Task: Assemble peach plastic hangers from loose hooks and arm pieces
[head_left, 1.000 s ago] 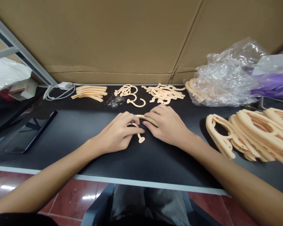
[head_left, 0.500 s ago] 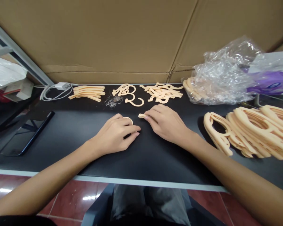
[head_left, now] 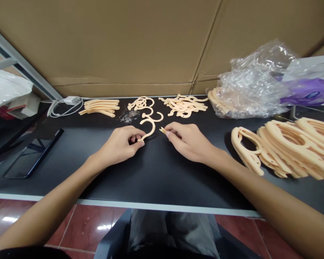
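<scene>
My left hand [head_left: 126,141] pinches the lower end of a cream plastic hanger hook [head_left: 151,129], whose curve rises toward the back of the table. A short slotted end of a cream plastic piece [head_left: 163,130] sticks out from the closed fingers of my right hand [head_left: 187,140]; the rest of it is hidden in the hand. Hook and piece are apart, a small gap between them. Just beyond my hands lie more loose hooks [head_left: 142,103], one of them nearest to the held hook.
Curved cream strips [head_left: 99,107] lie at the back left, a jumbled pile of cream pieces [head_left: 185,106] at back centre. Cream hanger parts [head_left: 294,147] stack at right, below a clear plastic bag [head_left: 253,90]. A phone [head_left: 34,154] and white cable [head_left: 54,108] are on the left.
My left hand has shifted left and turned, bringing the hook it holds into full view. The piece in my right hand has tilted, its slotted end now pointing up and left.
</scene>
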